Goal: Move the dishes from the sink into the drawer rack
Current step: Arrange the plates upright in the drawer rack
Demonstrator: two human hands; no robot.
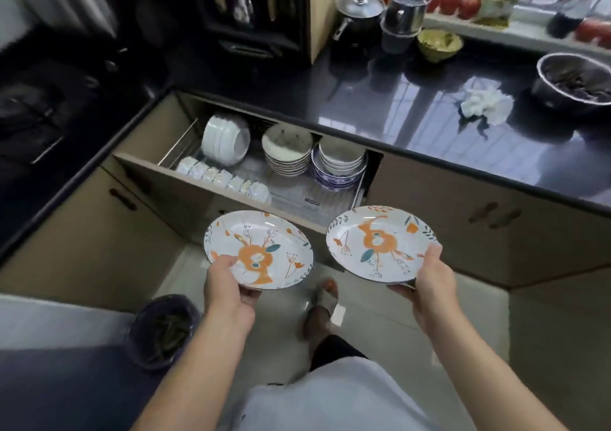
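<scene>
The fingers (pixel 401 287) of the right hand (pixel 429 285) mostly lie under its patterned plate (pixel 380 243), out of sight. The drawer rack (pixel 297 195) runs back under the worktop (pixel 413 106), its rear hidden. The steel bowl (pixel 575 81) at the worktop's right edge is cut off. The stove (pixel 39 109) at the left is blurred.

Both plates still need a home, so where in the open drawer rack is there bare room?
The rack is bare at its front right, ahead of the blue-patterned bowl stack and right of the row of small white cups. The back and left are crowded with the tipped white bowls and grey bowl stack.
</scene>
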